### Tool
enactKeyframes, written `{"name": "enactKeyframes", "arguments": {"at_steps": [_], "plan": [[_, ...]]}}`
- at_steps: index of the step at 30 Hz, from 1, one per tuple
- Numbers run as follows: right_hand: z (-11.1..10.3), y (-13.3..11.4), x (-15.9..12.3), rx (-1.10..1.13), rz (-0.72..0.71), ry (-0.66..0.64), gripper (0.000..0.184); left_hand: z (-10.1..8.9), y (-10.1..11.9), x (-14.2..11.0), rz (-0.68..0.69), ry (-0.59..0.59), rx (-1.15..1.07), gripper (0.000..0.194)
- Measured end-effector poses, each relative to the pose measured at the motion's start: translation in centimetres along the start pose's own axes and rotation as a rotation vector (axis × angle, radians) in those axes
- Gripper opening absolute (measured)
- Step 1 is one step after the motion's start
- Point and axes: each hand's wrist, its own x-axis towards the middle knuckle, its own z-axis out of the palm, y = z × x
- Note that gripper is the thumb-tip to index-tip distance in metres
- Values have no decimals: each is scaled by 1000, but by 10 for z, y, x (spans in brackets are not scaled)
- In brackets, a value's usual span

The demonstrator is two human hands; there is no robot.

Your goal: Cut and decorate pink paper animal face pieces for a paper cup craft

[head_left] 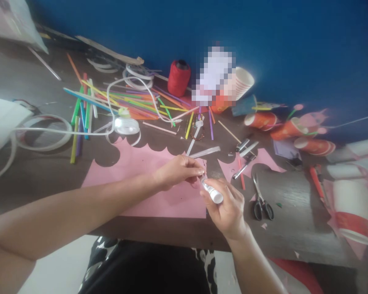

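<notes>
Head view is looking down on a dark wooden table that is sitting against a deep blue wall. A large pink paper sheet with a scalloped upper edge is lying flat on the table in front of the person. The left hand is resting over the sheet's right part, its fingertips pinching together on a small pink piece that is too small to make out clearly. The right hand is closing around a white glue stick, whose tip is pointing up and left, meeting the left fingertips just above the sheet's right edge.

Black-handled scissors are lying just right of the right hand. Behind the sheet, a scatter of coloured straws is spreading across the table, with a looping white cord running through it and a white tape roll sitting among it. A red thread spool is standing near the wall. Orange paper cups are lying on their sides at the right, and a white and red cup is lying at the far right edge of the table
</notes>
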Motion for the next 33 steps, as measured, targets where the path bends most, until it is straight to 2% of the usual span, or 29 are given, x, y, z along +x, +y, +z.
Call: {"name": "enactKeyframes", "arguments": {"at_steps": [7, 13, 16, 19, 23, 27, 29, 33], "plan": [[-6, -2, 5, 16, -24, -82, 23, -2, -2, 1, 23, -12, 88, 9], [-17, -4, 7, 1, 69, -137, 15, 0, -4, 3, 15, 48, 172, 5], [-23, -5, 6, -39, 91, -70, 15, 1, -6, 3, 9, 69, 201, 5], [-24, -7, 6, -16, 53, 17, 18, 0, -8, 3, 30, 52, 224, 7], [-16, -6, 7, 36, 50, -62, 16, -1, -9, 3, 34, 44, 200, 7], [-16, -3, 8, -15, 124, -95, 12, -1, -9, 3, 36, 46, 190, 7], [-17, -3, 7, -15, 141, -60, 11, 0, -9, 3, 38, 45, 198, 7], [-12, -1, 3, 68, 90, 16, 16, 2, -8, 2, 29, 62, 228, 7]]}}
